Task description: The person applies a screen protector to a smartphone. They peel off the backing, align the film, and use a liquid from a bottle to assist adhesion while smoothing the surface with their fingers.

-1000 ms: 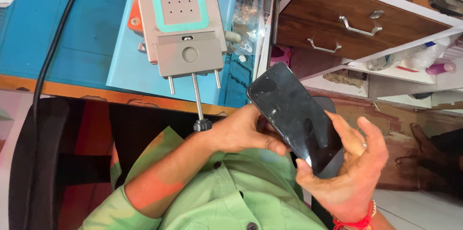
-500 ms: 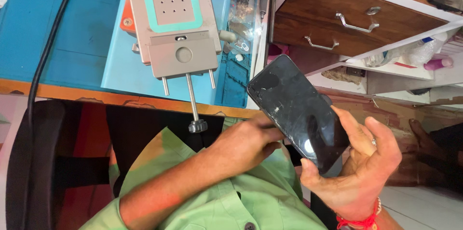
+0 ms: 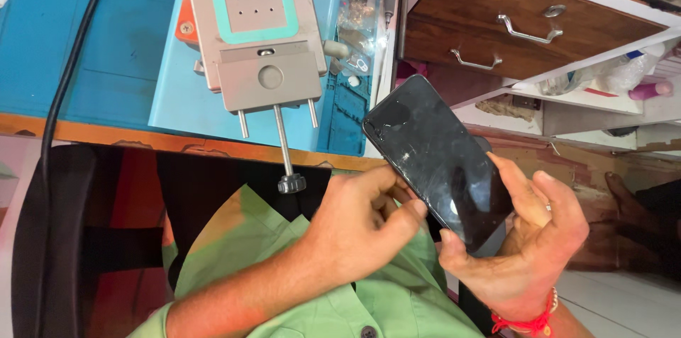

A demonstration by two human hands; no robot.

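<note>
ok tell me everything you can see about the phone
The phone is a black slab with a glossy, smudged and scratched face, dark all over. It is held tilted above the lap, off the bench edge. The right hand cradles its lower end, and the left hand pinches its lower left edge.

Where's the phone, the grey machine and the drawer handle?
phone (image 3: 440, 161), head view, middle of its dark cracked glass.
grey machine (image 3: 268, 81), head view, its lower grey block.
drawer handle (image 3: 528, 31), head view, middle of the upper metal bar.
</note>
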